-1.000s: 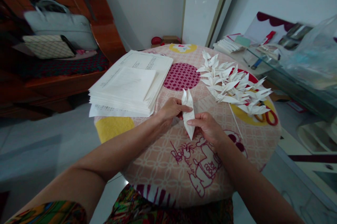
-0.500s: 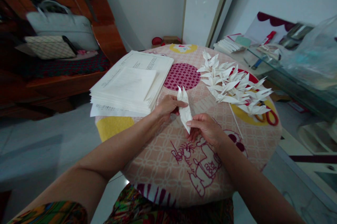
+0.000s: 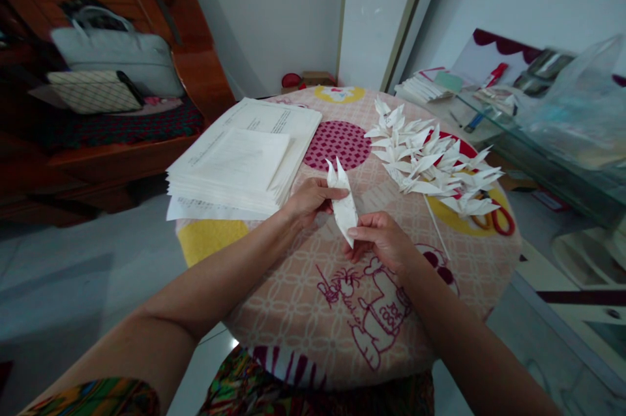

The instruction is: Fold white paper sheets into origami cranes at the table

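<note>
Currently both hands pinch one folded paper piece (image 3: pixel 343 207) above the round table (image 3: pixel 303 312): left hand (image 3: pixel 309 199) at its middle, right hand (image 3: pixel 381 241) at the lower tip. Risk: uneven pull may tear or skew the crease; finished folded pieces (image 3: pixel 435 165) lie near.

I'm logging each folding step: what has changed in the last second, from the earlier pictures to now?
The folded paper piece tilted, its forked tip swinging left while its lower point drew in under the right hand. The left hand shifted slightly left with it. Both hands kept their pinch; nothing was let go. The paper stack, the pile of folded pieces and the table stayed as they were.
</note>
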A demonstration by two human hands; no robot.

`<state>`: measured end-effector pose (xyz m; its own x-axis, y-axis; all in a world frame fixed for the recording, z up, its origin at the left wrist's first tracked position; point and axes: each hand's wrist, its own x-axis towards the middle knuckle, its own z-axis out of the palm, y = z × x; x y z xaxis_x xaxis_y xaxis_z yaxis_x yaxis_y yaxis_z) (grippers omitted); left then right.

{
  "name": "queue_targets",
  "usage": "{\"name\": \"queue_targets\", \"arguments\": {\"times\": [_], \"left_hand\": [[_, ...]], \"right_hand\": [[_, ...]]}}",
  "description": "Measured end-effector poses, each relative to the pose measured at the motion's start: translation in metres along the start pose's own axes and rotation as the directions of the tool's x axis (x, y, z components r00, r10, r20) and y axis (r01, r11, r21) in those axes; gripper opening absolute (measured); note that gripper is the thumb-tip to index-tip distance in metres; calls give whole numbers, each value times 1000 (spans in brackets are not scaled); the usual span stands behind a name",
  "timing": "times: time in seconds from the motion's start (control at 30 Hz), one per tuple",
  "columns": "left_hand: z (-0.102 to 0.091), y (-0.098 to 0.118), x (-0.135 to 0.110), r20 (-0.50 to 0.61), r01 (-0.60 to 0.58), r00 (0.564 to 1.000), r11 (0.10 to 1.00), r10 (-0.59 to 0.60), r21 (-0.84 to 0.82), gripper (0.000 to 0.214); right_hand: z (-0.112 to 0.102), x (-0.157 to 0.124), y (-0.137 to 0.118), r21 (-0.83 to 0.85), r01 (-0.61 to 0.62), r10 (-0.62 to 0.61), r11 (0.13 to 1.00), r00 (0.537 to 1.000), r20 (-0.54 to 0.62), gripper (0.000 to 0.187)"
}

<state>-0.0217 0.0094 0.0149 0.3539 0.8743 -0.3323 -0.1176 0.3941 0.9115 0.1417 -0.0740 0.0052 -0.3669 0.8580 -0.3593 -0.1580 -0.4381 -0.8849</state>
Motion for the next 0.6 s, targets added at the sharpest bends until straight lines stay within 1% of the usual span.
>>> {"name": "queue_targets", "arguments": {"times": [0.07,0.13,0.2,0.37,0.43,0.5,0.57,0.6], "left_hand": [[1,-1,-3,5,-29,1000,999,29,37,14],[2,-2,-6,28,-31,999,997,29,64,14],[3,-4,-7,45,-24,999,997,21,72,17],[5,-11,-5,69,-35,997,999,33,17,26],[4,-13,-4,96,-55,994,998,56,-14,31],[2,-13,-3,155,-88,984,996,86,11,36],[-5,-9,-3,260,-135,960,984,101,115,39],[-9,-6,-3,341,-154,937,969,80,194,39]], "right_hand": [[0,2,0,13,34,-33,999,999,-40,35],[-1,5,2,24,69,-66,997,992,-106,34],[-2,6,3,10,100,-97,995,984,-147,31],[0,7,10,-29,170,-173,985,969,-175,30],[2,7,12,-57,163,-170,985,970,-173,33],[0,7,11,-110,128,-143,986,980,-135,38],[-3,7,8,-148,120,-138,982,983,-119,40],[-6,6,5,-154,136,-158,979,978,-139,40]]}}
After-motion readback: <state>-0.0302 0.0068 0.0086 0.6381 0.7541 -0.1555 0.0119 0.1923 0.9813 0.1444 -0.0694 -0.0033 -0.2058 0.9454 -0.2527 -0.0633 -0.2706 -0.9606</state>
